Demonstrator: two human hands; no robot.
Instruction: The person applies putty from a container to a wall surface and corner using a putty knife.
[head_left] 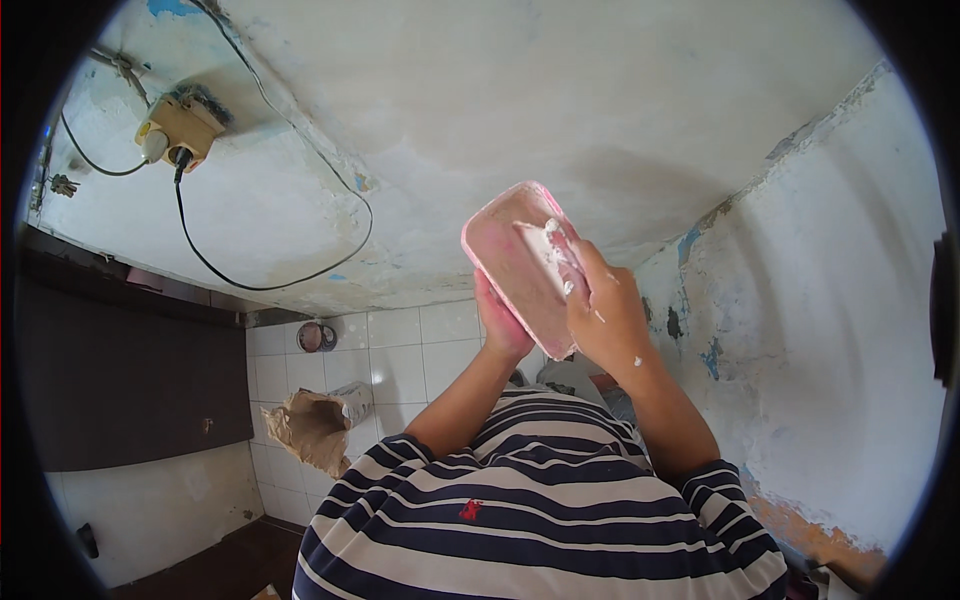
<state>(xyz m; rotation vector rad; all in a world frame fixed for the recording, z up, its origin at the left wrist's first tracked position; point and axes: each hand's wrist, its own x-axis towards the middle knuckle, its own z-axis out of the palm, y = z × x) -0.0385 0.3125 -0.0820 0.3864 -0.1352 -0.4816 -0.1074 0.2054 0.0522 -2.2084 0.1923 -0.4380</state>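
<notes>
With left hand [503,322], cradling the pink tray [508,250] from beneath (presumably for steadiness) before the striped shirt [545,480]; with right hand [606,305], gripping a white-smeared tool [543,258] inside it, seemingly keeping paste [553,230] contained.

Beige socket block [190,128], black cable [262,288]

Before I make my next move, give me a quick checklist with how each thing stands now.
1. Tray supported: ok, the left hand is at its left side.
2. Paste at hand: ok, white lumps show at the right hand's fingers, over the tray.
3. Right hand clean: not ok, white spots mark it.
4. Right hand's grip: cannot tell, fingers and paste hide what it holds.
5. Cord apart from tray: ok, it loops off to the left.
6. Bag open: ok, its mouth gapes.
</notes>
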